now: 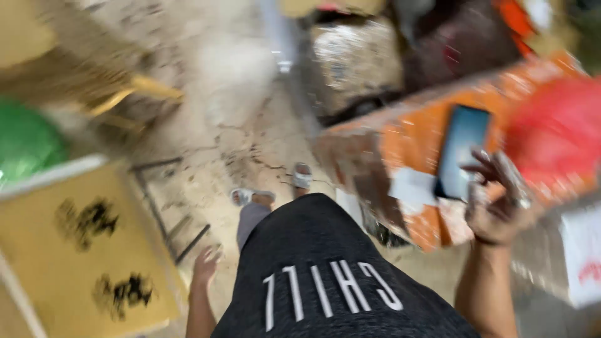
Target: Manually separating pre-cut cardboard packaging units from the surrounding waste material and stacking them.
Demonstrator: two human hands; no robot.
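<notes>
The view is blurred by motion. My right hand (498, 206) is raised at the right and grips a dark smartphone (462, 150) upright, its screen facing me. My left hand (205, 266) hangs low beside my hip with the fingers loosely apart and nothing in it, close to the corner of a yellow board (81, 250). Below me I see my dark shirt (325, 275) and my feet in pale sandals (250, 196) on a cracked concrete floor (231, 112).
A large orange carton (400, 144) and a red bag (557, 131) stand at the right. More boxes and wrapped bundles (354, 56) are stacked behind. A green object (25, 144) and yellow pieces (134, 94) lie at the left. A white box (579, 256) is at the lower right.
</notes>
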